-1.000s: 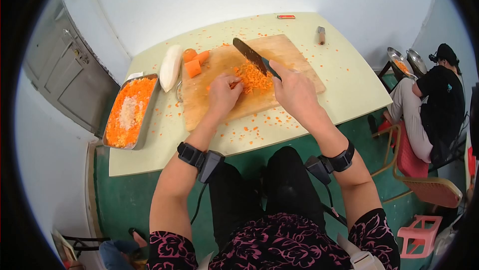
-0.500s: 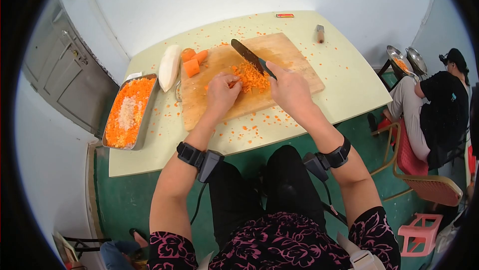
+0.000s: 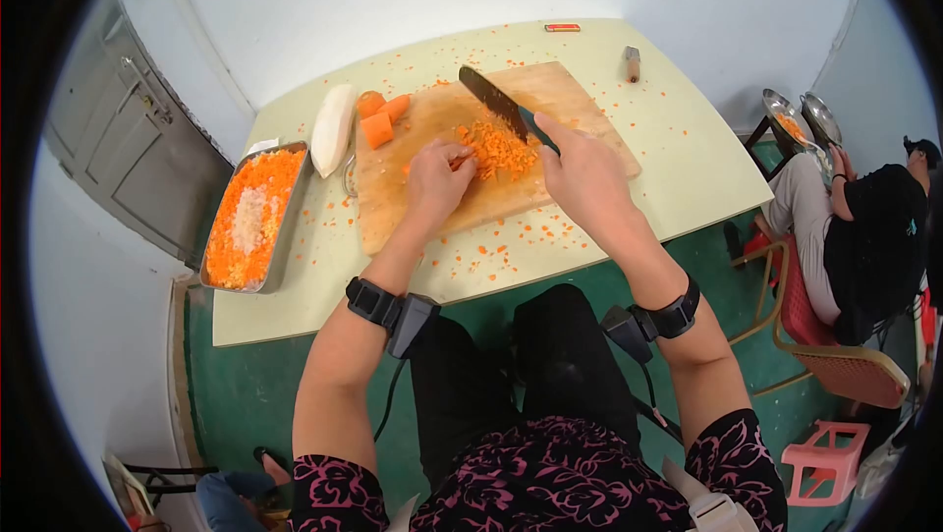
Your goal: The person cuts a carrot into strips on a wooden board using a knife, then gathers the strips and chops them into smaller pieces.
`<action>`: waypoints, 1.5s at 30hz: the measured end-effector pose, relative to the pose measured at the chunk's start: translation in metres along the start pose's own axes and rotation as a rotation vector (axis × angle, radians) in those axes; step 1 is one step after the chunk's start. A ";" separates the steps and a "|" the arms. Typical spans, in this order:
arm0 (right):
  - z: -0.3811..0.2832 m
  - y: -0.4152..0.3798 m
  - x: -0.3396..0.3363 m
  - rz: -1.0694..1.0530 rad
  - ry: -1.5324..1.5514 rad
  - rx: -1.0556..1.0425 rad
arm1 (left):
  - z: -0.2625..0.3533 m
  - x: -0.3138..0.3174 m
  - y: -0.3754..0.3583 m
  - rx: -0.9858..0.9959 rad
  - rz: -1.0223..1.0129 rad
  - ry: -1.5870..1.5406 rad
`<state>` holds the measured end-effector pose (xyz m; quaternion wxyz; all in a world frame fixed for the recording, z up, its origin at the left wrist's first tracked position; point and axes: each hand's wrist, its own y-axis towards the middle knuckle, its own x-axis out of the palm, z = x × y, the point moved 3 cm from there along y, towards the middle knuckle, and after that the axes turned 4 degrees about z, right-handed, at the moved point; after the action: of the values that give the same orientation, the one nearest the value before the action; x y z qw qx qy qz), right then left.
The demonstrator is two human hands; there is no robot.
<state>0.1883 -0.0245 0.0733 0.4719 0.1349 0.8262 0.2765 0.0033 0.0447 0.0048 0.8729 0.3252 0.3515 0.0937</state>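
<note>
My right hand point(image 3: 587, 170) grips the handle of a knife point(image 3: 494, 103), its dark blade slanting up and left over the wooden cutting board point(image 3: 589, 129). Chopped carrot point(image 3: 503, 154) lies in a heap under and beside the blade. At the heap's left edge my left hand point(image 3: 437, 180) is closed, with fingertips pressed together; what they hold is too small to make out. Larger carrot pieces point(image 3: 376, 129) sit at the board's upper left corner. Beside them on the table is a peeled white radish point(image 3: 334, 129).
A metal tray point(image 3: 280, 255) of chopped orange and pale bits stands at the table's left. A peeler-like tool point(image 3: 632, 65) and a red packet point(image 3: 562, 28) lie at the back. Another person point(image 3: 874, 237) sits at the right near metal bowls point(image 3: 786, 114).
My right hand has shifted slightly right with the knife, and the blade has moved right too. My left hand stays nearly in place. The seated person has leaned back to the right.
</note>
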 end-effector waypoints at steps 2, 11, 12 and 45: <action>0.003 0.000 -0.001 0.040 -0.016 0.016 | -0.002 0.001 -0.001 -0.012 -0.005 -0.008; 0.025 0.004 0.018 -0.005 -0.061 -0.016 | 0.002 -0.001 -0.001 -0.036 -0.018 -0.049; 0.020 0.006 0.011 -0.039 -0.057 0.020 | 0.002 -0.001 -0.001 -0.057 -0.022 -0.073; 0.005 -0.006 0.016 0.012 0.011 -0.014 | 0.006 -0.005 0.000 -0.110 -0.037 -0.032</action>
<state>0.1847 -0.0202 0.0559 0.4667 0.1349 0.8260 0.2860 0.0040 0.0395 0.0112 0.8965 0.2718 0.3378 0.0915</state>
